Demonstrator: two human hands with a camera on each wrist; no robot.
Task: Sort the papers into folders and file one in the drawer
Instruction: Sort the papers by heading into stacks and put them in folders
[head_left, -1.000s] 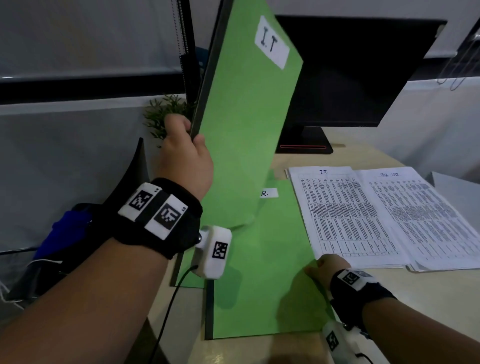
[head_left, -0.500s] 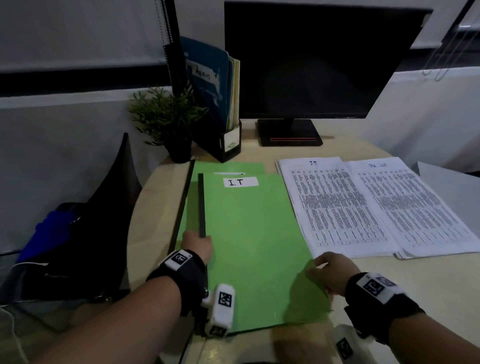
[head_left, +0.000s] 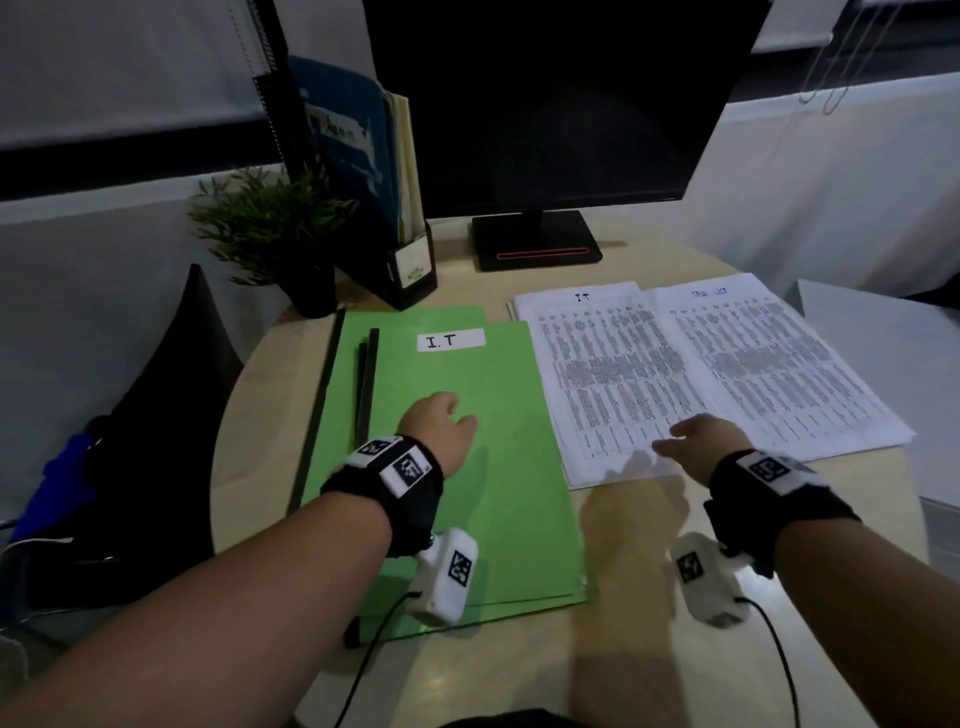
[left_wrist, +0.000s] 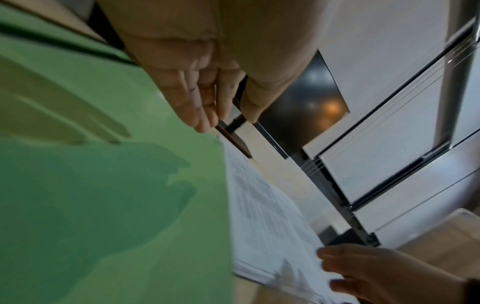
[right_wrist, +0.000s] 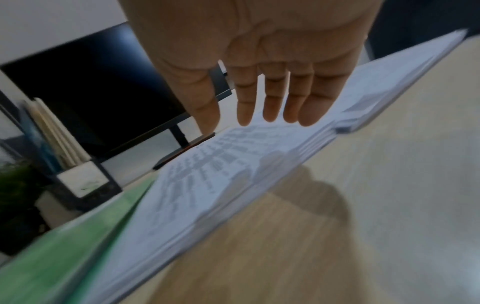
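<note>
A green folder (head_left: 493, 395) labelled "I.T" (head_left: 451, 340) lies closed on top of other green folders on the desk. My left hand (head_left: 441, 426) hovers over its middle with relaxed fingers (left_wrist: 197, 107) and holds nothing. To the right lie two stacks of printed papers: one headed "IT" (head_left: 602, 374), one further right (head_left: 769, 364). My right hand (head_left: 696, 441) is over the near edge of the IT stack, its fingers (right_wrist: 272, 102) straight and spread just above the sheets (right_wrist: 213, 170), holding nothing.
A dark monitor (head_left: 545, 104) stands at the back of the desk on its base (head_left: 537, 244). A black file holder (head_left: 405, 260) with blue and cream folders and a small potted plant (head_left: 275, 228) stand at the back left. A dark chair (head_left: 156, 415) is left of the desk.
My left hand laid the raised I.T folder down flat on the pile, let go of its spine and moved to its middle. My right hand left the folders' corner and moved onto the IT papers.
</note>
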